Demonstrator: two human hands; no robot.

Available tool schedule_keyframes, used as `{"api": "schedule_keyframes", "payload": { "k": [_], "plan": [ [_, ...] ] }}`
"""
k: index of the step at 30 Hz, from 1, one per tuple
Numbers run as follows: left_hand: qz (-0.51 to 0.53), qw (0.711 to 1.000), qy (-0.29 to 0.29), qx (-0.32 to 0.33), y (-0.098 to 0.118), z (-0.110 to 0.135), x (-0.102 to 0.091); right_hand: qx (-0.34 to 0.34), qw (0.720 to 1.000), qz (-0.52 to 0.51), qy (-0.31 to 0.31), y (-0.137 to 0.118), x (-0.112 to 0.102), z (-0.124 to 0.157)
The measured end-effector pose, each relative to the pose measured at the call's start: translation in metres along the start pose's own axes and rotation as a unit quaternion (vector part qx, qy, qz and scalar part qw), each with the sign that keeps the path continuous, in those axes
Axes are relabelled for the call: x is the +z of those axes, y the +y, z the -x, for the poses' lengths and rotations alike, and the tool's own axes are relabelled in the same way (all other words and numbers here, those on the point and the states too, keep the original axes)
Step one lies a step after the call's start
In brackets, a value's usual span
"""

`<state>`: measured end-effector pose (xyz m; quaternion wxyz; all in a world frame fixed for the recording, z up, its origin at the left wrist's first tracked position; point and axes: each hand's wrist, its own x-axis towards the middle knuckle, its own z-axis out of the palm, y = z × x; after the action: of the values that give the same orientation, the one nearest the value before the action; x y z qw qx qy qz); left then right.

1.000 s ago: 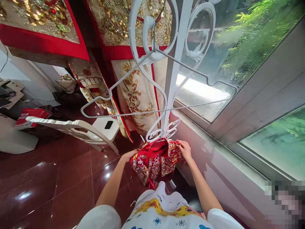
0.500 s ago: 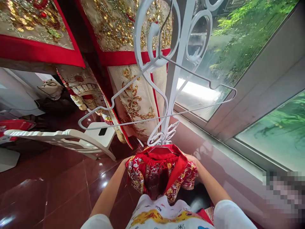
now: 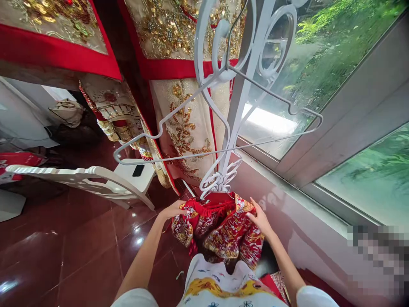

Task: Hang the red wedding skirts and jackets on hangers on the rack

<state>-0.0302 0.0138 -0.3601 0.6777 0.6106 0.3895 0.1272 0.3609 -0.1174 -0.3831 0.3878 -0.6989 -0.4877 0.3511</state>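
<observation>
A red embroidered jacket [image 3: 228, 232] with gold and silver patterns hangs on a hanger low on the white scrolled rack, in front of my body. My left hand [image 3: 174, 210] grips its left shoulder, thumb on top and the other fingers partly hidden by cloth. At the opposite shoulder, my right hand [image 3: 260, 219] has thumb and fingers spread apart beside the fabric, close against its edge. The jacket's right front panel lies folded across the opening. Above hangs a bare grey wire hanger [image 3: 191, 157], hooked on the rack [image 3: 236, 115].
Cream garments with gold sequins and red trim [image 3: 188, 123] hang behind the rack. To the left stands a white chair [image 3: 99, 181] with a black phone [image 3: 138, 170] on its seat. A window [image 3: 275, 102] and low wall [image 3: 297, 251] run along the right.
The jacket's right front has swung over toward the middle, showing more embroidery. My right hand has loosened, its fingers now spread. The view has shifted slightly.
</observation>
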Motion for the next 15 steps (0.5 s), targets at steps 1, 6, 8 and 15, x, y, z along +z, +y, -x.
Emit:
{"api": "schedule_keyframes", "payload": {
  "k": [1, 6, 8, 15],
  "plan": [
    [0.007, 1.000, -0.006, -0.002, -0.001, -0.002, 0.001, -0.019, 0.997, 0.060, 0.041, -0.002, 0.009, 0.006],
    [0.022, 0.999, -0.033, -0.009, -0.001, 0.001, 0.001, -0.003, 0.979, 0.116, 0.170, -0.010, 0.042, 0.013],
    [0.019, 0.999, -0.032, -0.009, 0.000, 0.004, 0.000, -0.020, 0.991, 0.048, 0.120, -0.010, 0.034, 0.007],
    [-0.012, 1.000, -0.016, -0.016, 0.003, 0.009, -0.009, 0.027, 0.995, -0.092, -0.010, 0.007, -0.036, -0.005]
  ]
}}
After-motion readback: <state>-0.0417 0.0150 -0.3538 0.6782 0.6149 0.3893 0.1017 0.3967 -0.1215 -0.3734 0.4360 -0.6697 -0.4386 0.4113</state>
